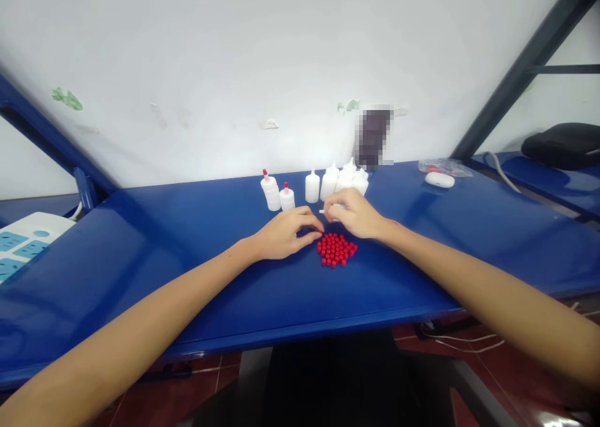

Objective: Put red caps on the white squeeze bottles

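Note:
My left hand (291,233) is at the upper left edge of a pile of small red caps (335,249), thumb and forefinger pinched together. A bit of red shows at those fingertips, a single cap. Just above the pile, my right hand (352,213) is closed around a white nozzle (322,211) whose thin tip points left toward my left hand; my fingers hide the rest of it. Behind my hands stand white squeeze bottles. Two at the left, a taller bottle (270,192) and a shorter bottle (287,199), wear red caps. Several bottles (329,183) to the right have bare white nozzles.
The blue tabletop (206,227) meets a white wall. At the back right lie a white oval case (439,179) and a clear plastic bag (450,167) with red bits inside. A white and blue power strip (28,242) sits at the left. A blurred dark object (374,136) leans on the wall.

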Available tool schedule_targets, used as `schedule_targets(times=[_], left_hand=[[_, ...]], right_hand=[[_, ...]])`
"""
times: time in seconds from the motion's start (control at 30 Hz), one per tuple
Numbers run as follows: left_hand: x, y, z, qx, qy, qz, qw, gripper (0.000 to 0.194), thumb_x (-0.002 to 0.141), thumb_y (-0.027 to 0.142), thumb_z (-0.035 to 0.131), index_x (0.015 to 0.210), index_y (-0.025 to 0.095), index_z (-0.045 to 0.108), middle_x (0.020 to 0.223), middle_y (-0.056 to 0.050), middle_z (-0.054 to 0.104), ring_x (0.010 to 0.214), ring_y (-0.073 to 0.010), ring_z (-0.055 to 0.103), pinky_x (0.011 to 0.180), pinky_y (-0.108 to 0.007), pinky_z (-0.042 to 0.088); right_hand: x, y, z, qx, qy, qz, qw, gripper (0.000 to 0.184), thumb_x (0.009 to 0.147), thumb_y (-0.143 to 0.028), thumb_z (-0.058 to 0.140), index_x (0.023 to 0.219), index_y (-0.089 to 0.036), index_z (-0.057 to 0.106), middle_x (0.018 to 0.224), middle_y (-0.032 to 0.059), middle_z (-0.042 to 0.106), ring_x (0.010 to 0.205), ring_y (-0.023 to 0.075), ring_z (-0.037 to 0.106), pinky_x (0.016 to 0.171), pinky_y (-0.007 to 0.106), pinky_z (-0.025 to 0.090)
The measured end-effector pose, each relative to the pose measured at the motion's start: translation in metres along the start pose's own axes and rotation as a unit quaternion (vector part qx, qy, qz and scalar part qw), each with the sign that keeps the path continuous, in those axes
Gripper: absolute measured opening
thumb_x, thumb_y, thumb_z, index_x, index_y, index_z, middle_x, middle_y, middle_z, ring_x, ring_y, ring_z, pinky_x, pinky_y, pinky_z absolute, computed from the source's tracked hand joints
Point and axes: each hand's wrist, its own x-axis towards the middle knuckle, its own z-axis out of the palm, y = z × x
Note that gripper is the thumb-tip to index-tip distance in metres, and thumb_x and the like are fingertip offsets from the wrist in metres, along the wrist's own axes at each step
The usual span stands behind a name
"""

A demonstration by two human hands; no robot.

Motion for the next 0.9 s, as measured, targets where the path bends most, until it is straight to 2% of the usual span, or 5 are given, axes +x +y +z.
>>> schedule_targets(times=[0.2, 0.27, 0.53, 0.7, 0.9], left_hand=[[0.001, -0.002, 0.002, -0.117, 0.206, -0.088, 0.968, 0.018, 0.092, 0.03, 0.062, 0.102, 0.018, 0.071, 0.077, 0.0, 0.06, 0.058, -0.0083, 0.042, 0.055, -0.022, 0.037], [0.001, -0.001, 0.003, -0.142, 0.232, -0.092, 0.958, 0.021, 0.091, 0.032, 0.064, 0.104, 0.019, 0.072, 0.081, -0.002, 0.063, 0.06, -0.0085, 0.044, 0.055, -0.022, 0.038], [0.002, 0.006, 0.006, -0.187, 0.228, -0.09, 0.951, 0.024, 0.091, 0.035, 0.064, 0.107, 0.019, 0.073, 0.097, -0.007, 0.07, 0.072, -0.0112, 0.059, 0.066, -0.024, 0.05], [0.002, 0.009, 0.007, -0.244, 0.225, -0.112, 0.937, 0.026, 0.089, 0.038, 0.067, 0.106, 0.018, 0.074, 0.085, -0.005, 0.07, 0.053, -0.0073, 0.054, 0.049, -0.02, 0.044], [0.001, 0.015, 0.007, -0.247, 0.166, -0.107, 0.949, 0.024, 0.089, 0.035, 0.066, 0.101, 0.016, 0.073, 0.087, -0.005, 0.071, 0.047, -0.0049, 0.054, 0.045, -0.019, 0.044]], right_hand=[[-0.002, 0.001, 0.001, 0.039, 0.003, -0.001, 0.999, 0.024, 0.087, -0.021, 0.04, 0.068, -0.017, 0.054, 0.056, -0.0027, 0.051, 0.053, 0.011, 0.047, 0.058, 0.026, 0.035], [-0.001, 0.002, 0.003, 0.025, -0.004, -0.023, 0.999, 0.025, 0.093, -0.025, 0.04, 0.073, -0.017, 0.054, 0.061, -0.0024, 0.05, 0.057, 0.0114, 0.045, 0.06, 0.026, 0.035], [-0.001, 0.0, 0.007, 0.16, -0.04, -0.022, 0.986, 0.019, 0.093, -0.031, 0.046, 0.08, -0.018, 0.052, 0.069, -0.0034, 0.04, 0.061, 0.0112, 0.036, 0.058, 0.026, 0.03], [-0.001, 0.003, 0.009, 0.259, -0.052, 0.015, 0.964, 0.015, 0.086, -0.029, 0.054, 0.075, -0.018, 0.052, 0.065, -0.0051, 0.037, 0.058, 0.0101, 0.032, 0.055, 0.026, 0.026], [-0.001, -0.002, 0.012, 0.225, -0.066, -0.004, 0.972, 0.035, 0.091, -0.043, 0.055, 0.068, -0.016, 0.054, 0.062, -0.004, 0.042, 0.059, 0.0098, 0.038, 0.057, 0.026, 0.029]])
